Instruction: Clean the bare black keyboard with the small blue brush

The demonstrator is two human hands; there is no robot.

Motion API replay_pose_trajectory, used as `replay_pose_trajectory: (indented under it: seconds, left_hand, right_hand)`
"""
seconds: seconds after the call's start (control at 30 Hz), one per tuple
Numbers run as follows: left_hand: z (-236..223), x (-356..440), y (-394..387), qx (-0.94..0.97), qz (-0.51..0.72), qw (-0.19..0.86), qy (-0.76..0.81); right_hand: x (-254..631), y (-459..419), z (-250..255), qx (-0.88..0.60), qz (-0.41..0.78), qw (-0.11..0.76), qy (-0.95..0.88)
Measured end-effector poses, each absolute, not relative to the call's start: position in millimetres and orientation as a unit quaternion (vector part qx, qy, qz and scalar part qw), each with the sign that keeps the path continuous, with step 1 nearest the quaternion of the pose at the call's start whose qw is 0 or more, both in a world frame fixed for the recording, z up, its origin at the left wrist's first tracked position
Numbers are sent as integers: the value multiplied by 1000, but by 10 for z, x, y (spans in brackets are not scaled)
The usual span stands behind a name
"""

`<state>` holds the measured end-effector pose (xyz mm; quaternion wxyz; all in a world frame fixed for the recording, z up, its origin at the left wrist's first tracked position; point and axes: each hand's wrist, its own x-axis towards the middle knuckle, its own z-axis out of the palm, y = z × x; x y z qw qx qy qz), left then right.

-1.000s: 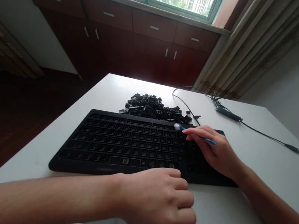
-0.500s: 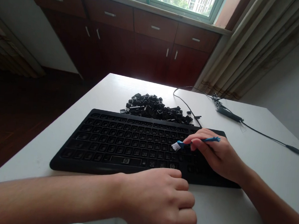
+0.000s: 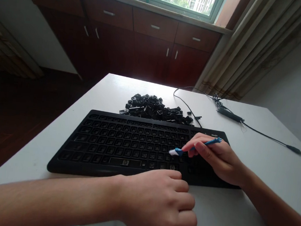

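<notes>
A black keyboard with its keycaps off lies on the white table, rows of bare key sockets showing. My right hand is closed on a small blue brush. The brush's white bristles touch or hover just over the sockets right of the middle; I cannot tell which. My left hand rests closed on the table along the keyboard's near edge, knuckles up, its fingers curled under. Nothing shows in it, and its palm is hidden. Behind the keyboard lies a heap of loose black keycaps.
A black cable runs from behind the keyboard across the table to a tangled loop. A second dark cord with a thick sleeve stretches to the right. Reddish wooden cabinets stand beyond the far edge, under a window.
The brush tip has moved slightly left and down over the sockets and lies flatter. My right hand shifted a little with it. My left hand has stayed in place.
</notes>
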<state>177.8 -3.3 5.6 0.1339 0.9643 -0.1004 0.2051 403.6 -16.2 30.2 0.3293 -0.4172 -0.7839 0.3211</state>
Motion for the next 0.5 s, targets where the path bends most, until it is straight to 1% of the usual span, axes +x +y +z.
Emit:
replay_pose_trajectory:
  seconds: [0.07, 0.1, 0.13, 0.17, 0.27, 0.3, 0.33, 0.4, 0.5]
  left_hand:
    - [59, 1779, -31, 964, 204, 134, -103]
    - [59, 1780, -30, 964, 204, 135, -104]
    - [58, 1781, -29, 964, 205, 135, -104]
    - [55, 1781, -29, 963, 206, 135, -104]
    - [45, 1783, -28, 963, 209, 134, -104]
    - [43, 1783, -28, 963, 210, 132, -105]
    - [42, 1783, -27, 963, 211, 130, -105]
    - [43, 1783, -28, 963, 212, 127, -105]
    - [47, 1782, -30, 963, 214, 125, -105]
  right_hand:
    - [4022, -173, 319, -410, 365, 323, -771]
    - [4017, -172, 319, -413, 356, 319, -775]
    - [4014, -167, 314, -419, 320, 318, -788]
    - [4014, -159, 306, -425, 260, 316, -807]
    - [4027, -130, 279, -436, 30, 305, -846]
    - [4036, -123, 273, -437, -20, 303, -846]
    - [4046, -118, 269, -440, -46, 305, -843]
    - [4063, -117, 260, -447, -35, 318, -835]
    - [4077, -124, 236, -451, 30, 338, -826]
